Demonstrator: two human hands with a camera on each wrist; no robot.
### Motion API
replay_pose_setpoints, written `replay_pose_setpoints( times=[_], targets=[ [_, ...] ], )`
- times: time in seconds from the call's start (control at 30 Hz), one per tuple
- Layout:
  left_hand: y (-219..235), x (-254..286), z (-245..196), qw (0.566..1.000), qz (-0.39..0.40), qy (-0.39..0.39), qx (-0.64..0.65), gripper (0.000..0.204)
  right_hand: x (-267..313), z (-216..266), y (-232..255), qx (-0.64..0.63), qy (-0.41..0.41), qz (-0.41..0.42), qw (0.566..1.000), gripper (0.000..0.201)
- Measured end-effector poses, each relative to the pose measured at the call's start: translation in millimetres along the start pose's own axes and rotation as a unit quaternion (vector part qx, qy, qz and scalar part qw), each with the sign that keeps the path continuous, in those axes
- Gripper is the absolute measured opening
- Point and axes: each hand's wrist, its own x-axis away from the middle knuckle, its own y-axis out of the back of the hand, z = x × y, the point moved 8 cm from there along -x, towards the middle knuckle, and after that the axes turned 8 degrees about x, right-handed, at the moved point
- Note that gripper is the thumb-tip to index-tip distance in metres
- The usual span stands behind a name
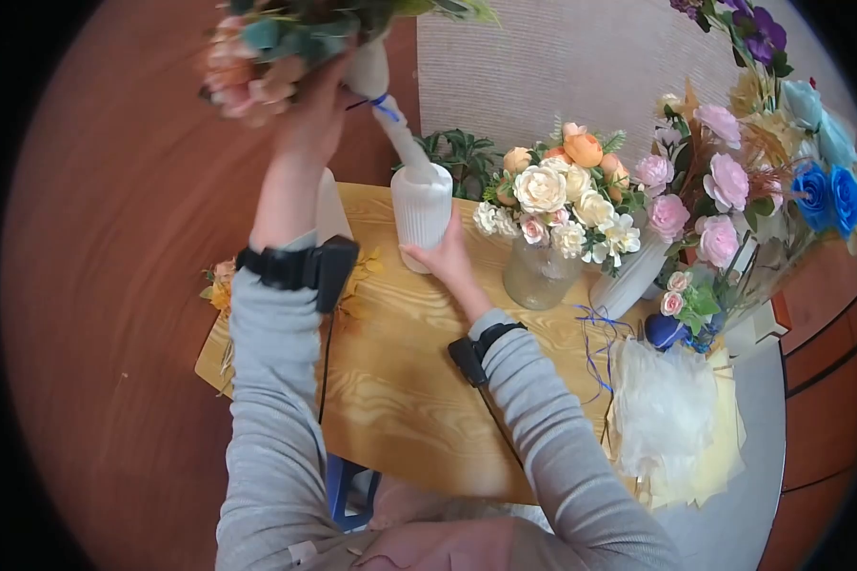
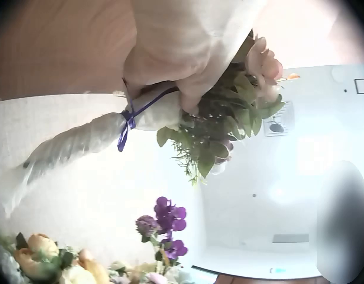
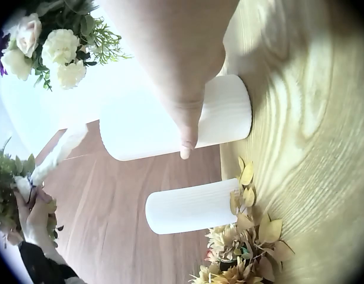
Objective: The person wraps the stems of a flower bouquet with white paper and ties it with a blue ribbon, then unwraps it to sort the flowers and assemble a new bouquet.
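Observation:
My left hand grips a bouquet by its wrapped white stem, tied with a blue-purple ribbon. In the head view the stem's lower end is over the mouth of a ribbed white vase; whether it is inside, I cannot tell. The right wrist view shows the stem end beside the vase top. My right hand holds the vase low on its side, thumb along its wall. Leaves and pink flowers hang past the left hand.
A glass vase of cream and orange flowers stands right of the vase. Farther right are pink and blue flowers, ribbon and wrapping sheets. A second white vase and dried yellow leaves lie on the left.

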Motion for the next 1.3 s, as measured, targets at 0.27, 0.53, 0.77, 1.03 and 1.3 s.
replay_pose_setpoints(
  times=[0.27, 0.53, 0.77, 1.03, 1.3],
  targets=[
    [2, 186, -36, 0.975, -0.132, 0.175, 0.036, 0.029, 94, 70, 45, 0.147, 0.014, 0.168, 0.975, 0.059],
    [24, 422, 80, 0.887, -0.250, 0.386, 0.042, 0.036, 272, 57, 67, -0.189, -0.328, 0.455, 0.806, 0.031],
    [8, 452, 66, 0.861, -0.193, 0.471, 0.009, 0.037, 289, 70, 101, -0.250, -0.356, 0.361, 0.825, 0.030],
    [-8, 436, 51, 0.940, -0.051, 0.320, -0.105, 0.016, 242, 98, 102, -0.111, -0.114, 0.238, 0.958, 0.017],
    [5, 442, 55, 0.929, -0.060, 0.330, -0.156, 0.009, 240, 84, 87, -0.153, -0.143, 0.279, 0.937, 0.009]
  ],
)
